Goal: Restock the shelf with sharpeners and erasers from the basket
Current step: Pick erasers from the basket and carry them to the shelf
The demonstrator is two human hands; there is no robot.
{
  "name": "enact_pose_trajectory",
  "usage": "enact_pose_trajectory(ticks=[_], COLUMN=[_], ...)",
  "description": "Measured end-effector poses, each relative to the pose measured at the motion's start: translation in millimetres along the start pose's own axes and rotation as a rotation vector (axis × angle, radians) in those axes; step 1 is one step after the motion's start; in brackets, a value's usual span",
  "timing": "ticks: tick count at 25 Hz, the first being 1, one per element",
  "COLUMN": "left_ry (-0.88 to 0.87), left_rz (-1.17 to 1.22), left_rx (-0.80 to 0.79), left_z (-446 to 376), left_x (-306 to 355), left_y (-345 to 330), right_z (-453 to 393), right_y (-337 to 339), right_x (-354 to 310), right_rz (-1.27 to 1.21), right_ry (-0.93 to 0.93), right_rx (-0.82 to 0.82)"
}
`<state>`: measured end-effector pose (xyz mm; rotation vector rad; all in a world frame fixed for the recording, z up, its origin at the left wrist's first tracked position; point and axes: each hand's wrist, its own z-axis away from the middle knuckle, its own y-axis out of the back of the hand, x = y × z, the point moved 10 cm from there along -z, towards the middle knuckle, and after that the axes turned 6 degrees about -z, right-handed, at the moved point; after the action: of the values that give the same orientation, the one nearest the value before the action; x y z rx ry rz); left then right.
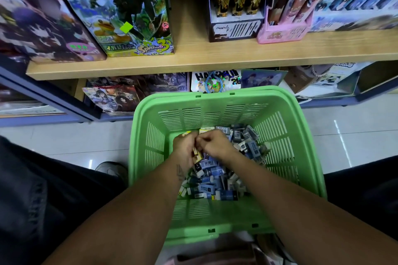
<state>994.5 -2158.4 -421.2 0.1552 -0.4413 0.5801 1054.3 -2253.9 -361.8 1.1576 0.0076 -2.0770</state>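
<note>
Inside basket (226, 101), hands grip erasers (212, 173).

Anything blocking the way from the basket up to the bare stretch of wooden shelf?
Nothing visible. Both hands, left hand and right hand, are among the erasers in the green basket; the wooden shelf gap lies open above.

Single head-worn view, wide-angle, looking steeply down, close over the green basket (228, 101), wooden shelf (215, 58) ahead

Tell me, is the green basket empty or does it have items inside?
Not empty. The green basket holds a pile of small packaged erasers, and both hands reach into it.
</note>
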Motion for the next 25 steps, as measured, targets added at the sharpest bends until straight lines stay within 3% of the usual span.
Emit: enact_pose_trajectory(ticks=[4,11,15,20,23,25], left_ry=[0.014,-0.016,0.046,0.007,0.03,0.016], left_rz=[-0.251,-0.261,-0.152,-0.014,-0.114,-0.255], left_rx=[0.229,0.161,0.054,-0.063,-0.077,0.011], left_z=[-7.6,-11.1,-17.6,-9.3,4.0,7.9], left_x=[5.5,4.0,-1.9,11.8,11.5,8.0], left_y=[39.4,32.7,26.9,24.5,29.0,35.1], right_z=[-3.4,-25.5,-29.8,-18.7,-8.1,-3.8], right_y=[30.5,10.3,4.9,-21.5,-42.2,-37.5], right_x=[-13.6,10.7,17.5,3.1,14.3,22.2], right_rz=[0.652,0.912,0.736,0.165,-0.052,0.01], right_ry=[0.172,0.126,0.088,0.043,-0.083,-0.146], right_rx=[0.258,0.157,0.098,-0.037,-0.229,-0.269])
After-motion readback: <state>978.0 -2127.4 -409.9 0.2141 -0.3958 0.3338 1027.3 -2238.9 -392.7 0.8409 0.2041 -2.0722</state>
